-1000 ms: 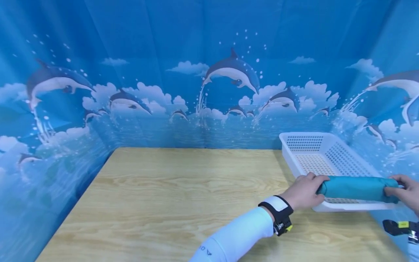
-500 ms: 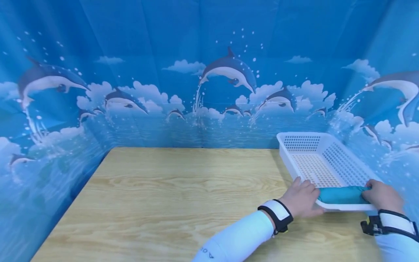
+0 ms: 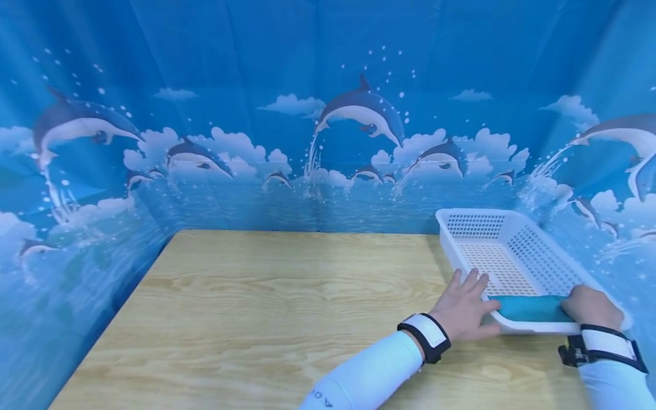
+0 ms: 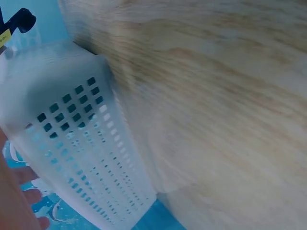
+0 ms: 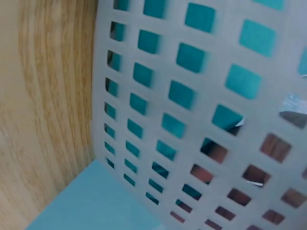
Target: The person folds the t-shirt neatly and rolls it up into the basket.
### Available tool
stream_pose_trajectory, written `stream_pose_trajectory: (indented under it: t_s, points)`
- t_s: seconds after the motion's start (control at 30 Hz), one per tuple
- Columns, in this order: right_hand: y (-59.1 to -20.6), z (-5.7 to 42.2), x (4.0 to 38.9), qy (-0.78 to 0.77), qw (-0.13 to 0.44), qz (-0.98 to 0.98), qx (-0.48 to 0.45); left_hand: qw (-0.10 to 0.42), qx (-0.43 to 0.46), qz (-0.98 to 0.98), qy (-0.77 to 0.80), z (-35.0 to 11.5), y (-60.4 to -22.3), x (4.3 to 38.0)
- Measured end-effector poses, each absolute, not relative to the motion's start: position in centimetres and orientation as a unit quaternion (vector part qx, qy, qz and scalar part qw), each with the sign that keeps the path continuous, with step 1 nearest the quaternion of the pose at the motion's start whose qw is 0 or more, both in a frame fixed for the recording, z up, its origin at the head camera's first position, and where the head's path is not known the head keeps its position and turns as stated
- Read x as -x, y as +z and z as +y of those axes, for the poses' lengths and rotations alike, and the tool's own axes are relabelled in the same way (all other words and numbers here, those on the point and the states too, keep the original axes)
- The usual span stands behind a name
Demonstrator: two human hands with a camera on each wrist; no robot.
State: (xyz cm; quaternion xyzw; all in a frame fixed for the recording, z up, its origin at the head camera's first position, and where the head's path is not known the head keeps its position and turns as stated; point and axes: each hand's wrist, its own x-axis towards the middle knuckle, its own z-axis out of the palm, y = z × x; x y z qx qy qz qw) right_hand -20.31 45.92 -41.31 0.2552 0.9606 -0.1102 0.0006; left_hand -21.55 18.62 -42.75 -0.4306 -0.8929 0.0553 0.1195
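A teal fabric roll (image 3: 530,308) lies crosswise inside the near end of a white perforated plastic basket (image 3: 453,249). My right hand (image 3: 594,307) reaches into the basket and grips the roll's right end, with its fingers mostly hidden. Through the basket holes in the right wrist view, teal fabric (image 5: 173,125) and parts of the fingers show. My left hand (image 3: 461,310) is spread over the basket's near left corner, its thumb side overlapping the roll's left end. In the left wrist view, the left fingers (image 4: 19,196) appear beside the basket wall (image 4: 29,91).
The basket stands at the right side of a light wood table (image 3: 287,307). A blue curtain (image 3: 318,114) printed with dolphins surrounds the table at the back and sides. Both wrists wear black straps with white patches.
The teal roll has come down from above the basket's near rim into the basket. My left hand has let go of it and spread its fingers; the right hand has moved leftward with it.
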Motion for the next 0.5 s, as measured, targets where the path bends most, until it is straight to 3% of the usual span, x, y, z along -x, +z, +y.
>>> stream_pose_trajectory:
  t_s: [0.3,0.5]
  points:
    - [-40.2,44.6,20.9,-0.089,-0.047,0.962,-0.254,0.097,0.422,-0.900,0.045,17.9,-42.1,22.1]
    - [-38.6,42.5,21.6,-0.116,-0.104,0.969,-0.190,0.084,0.418,-0.905,-0.006,15.2,-41.3,23.0]
